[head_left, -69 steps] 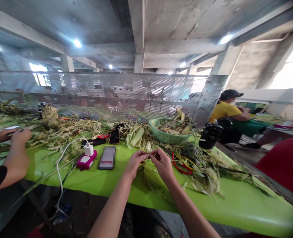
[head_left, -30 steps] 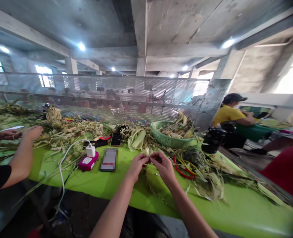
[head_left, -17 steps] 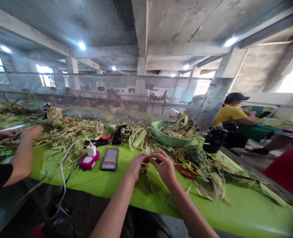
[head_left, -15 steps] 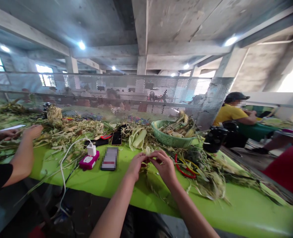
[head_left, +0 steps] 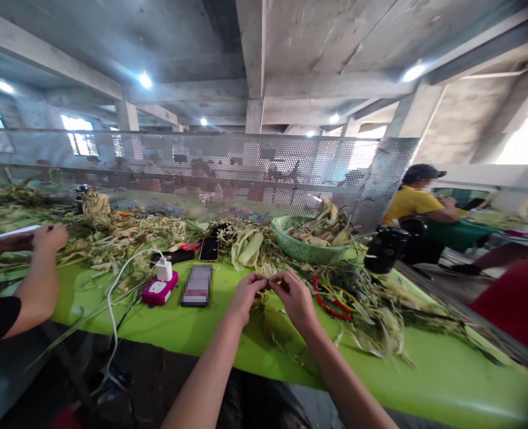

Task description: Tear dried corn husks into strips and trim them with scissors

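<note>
My left hand point(head_left: 248, 294) and my right hand point(head_left: 295, 298) meet over the green table, thumbs and fingers pinched together. Between their fingertips is a small piece of pale corn husk point(head_left: 269, 270), mostly covered by the fingers. Thin twisted husk strips point(head_left: 275, 333) lie or hang below the hands; whether they join the held piece I cannot tell. Just beyond the fingers are broad, pale green husk leaves point(head_left: 248, 249). A red-handled tool point(head_left: 333, 307) with a yellow loop beside it lies to the right of my right hand.
A green basket point(head_left: 308, 255) of husks stands behind my hands, near a dark container point(head_left: 385, 249). Two phones point(head_left: 196, 286) and a magenta power adapter point(head_left: 160, 289) with a white cable sit left. A co-worker's hand point(head_left: 50, 237) is far left; another person point(head_left: 418, 199) sits right.
The pale husk showing above my fingertips has dropped lower and is more covered. My hands stay almost in place. The co-worker's hand at the left has shifted slightly left.
</note>
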A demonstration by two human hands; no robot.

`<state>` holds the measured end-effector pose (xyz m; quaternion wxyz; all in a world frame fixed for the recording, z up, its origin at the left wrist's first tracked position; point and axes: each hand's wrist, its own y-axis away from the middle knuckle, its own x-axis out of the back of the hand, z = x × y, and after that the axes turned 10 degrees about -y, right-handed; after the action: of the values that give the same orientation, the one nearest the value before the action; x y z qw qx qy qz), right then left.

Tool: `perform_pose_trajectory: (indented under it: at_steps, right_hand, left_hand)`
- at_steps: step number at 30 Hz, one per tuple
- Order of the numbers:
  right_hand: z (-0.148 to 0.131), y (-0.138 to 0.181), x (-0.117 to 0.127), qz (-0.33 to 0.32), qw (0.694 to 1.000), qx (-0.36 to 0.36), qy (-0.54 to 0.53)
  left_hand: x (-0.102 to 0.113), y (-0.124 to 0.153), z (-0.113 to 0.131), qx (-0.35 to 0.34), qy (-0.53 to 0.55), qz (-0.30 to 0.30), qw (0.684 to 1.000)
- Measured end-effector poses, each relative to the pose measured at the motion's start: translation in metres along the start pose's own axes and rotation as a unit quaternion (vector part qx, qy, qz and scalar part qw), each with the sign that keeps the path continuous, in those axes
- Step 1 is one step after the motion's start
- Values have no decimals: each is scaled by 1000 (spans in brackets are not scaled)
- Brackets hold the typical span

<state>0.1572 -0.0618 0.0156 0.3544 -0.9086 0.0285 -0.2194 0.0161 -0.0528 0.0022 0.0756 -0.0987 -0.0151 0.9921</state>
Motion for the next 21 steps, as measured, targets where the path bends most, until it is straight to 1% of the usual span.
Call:
perform_pose_trajectory:
  at_steps: [5,10,14,16,19,21]
  right_hand:
    - [7,3,-2,24,998,-40,-34]
    - [10,2,-3,37,995,-59,-71]
    - [11,1,-4,24,987,-69,-142]
    - [10,0,-4,33,983,-70,-166]
    - [7,0,-2,60,982,-56,-170]
    - [4,1,-1,58,987,-27,-147]
  left_hand:
    - [-1,1,3,-38,-25,-18,999]
    - [-3,-1,3,-68,-22,-27,997]
    - [-3,-3,-1,-55,-32,-2,998]
    - [-1,-4,-2,-42,-41,16,998]
    - [0,-6,-2,-29,-38,37,998]
    - [0,-7,-3,-23,-32,42,998]
